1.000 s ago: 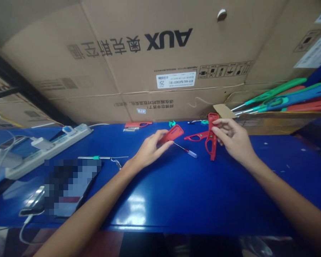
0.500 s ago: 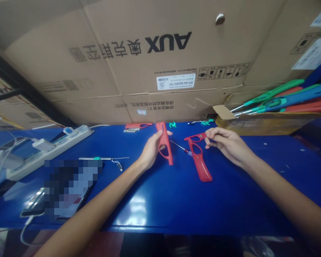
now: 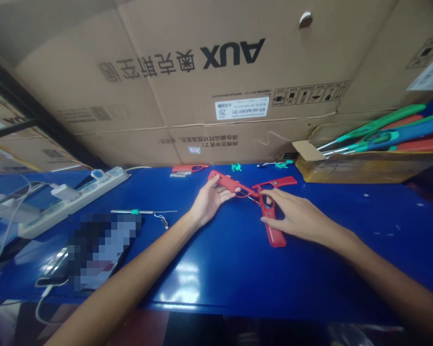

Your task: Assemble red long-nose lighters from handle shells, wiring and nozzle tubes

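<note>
- AUX carton (image 3: 147,29) — upright behind the blue surface (image 3: 310,283).
- Open box (image 3: 364,168), right: lighters (image 3: 375,126) inside, seemingly complete.
- Right hand (image 3: 298,214): thumb and fingers apart about the near red casing (image 3: 275,234), on the surface; whether clamped, cannot tell.
- Left hand (image 3: 206,202): grip clamped on the held red casing (image 3: 225,181).
- Far red casing (image 3: 286,181), beyond right hand; casings apparently unassembled.
- Green plastic piece (image 3: 235,167) — loose.

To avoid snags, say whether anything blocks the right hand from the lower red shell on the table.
Nothing visible does: the right hand is at the lower red shell, thumb and fingers across its upper part.
</note>
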{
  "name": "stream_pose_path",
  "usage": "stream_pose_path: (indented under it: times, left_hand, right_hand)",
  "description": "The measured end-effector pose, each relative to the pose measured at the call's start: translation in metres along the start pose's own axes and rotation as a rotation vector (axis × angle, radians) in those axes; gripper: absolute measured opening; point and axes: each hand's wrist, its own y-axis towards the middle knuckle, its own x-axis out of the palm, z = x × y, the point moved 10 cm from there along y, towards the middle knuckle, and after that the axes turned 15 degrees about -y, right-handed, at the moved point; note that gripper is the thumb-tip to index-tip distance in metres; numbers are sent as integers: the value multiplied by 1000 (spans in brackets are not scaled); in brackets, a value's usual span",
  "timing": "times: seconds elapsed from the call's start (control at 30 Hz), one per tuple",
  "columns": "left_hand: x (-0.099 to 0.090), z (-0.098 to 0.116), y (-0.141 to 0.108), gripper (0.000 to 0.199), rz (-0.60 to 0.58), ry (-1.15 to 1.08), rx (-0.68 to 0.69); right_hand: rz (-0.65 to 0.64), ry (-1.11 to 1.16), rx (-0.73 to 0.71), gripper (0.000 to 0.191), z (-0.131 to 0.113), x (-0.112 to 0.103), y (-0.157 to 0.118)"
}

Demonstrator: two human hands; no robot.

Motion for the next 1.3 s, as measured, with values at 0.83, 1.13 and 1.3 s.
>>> stream_pose_path:
  times: [0.83,1.13,1.3]
  left_hand:
    - [-7,5,2,53,72,-11,54]
    - [-13,8,3,52,106,-24,83]
    - [-8,11,3,59,63,-24,97]
  right_hand:
    - [182,237,41,26,38,-21,7]
    - [-35,487,54,40,35,-11,8]
    - [-130,472,28,41,35,-6,7]
